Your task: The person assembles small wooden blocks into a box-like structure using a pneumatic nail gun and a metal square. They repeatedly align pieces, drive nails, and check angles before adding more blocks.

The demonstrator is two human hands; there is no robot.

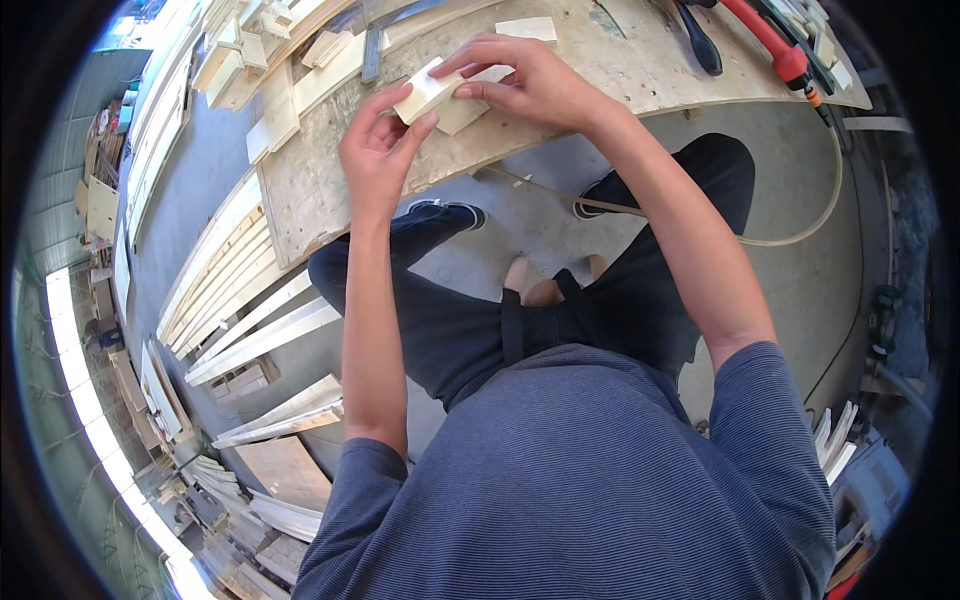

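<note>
Between my two hands, over the near edge of a plywood workbench (310,190), is a small pale wooden block (428,96). My left hand (383,140) grips its left end, with the thumb below and the fingers at the upper corner. From the right, my right hand (515,80) pinches the same block with thumb and fingers. Another pale wood piece (462,116) shows just under and behind it; whether the two are joined I cannot tell. A flat wood offcut (527,30) lies on the bench beyond my right hand.
A red air tool (765,45) with a hose (838,180) and a black-handled tool (702,45) lie at the bench's right. A metal ruler or blade (372,55) and stacked wood pieces (232,60) are at the left. Long boards (225,265) rest below the bench's left side.
</note>
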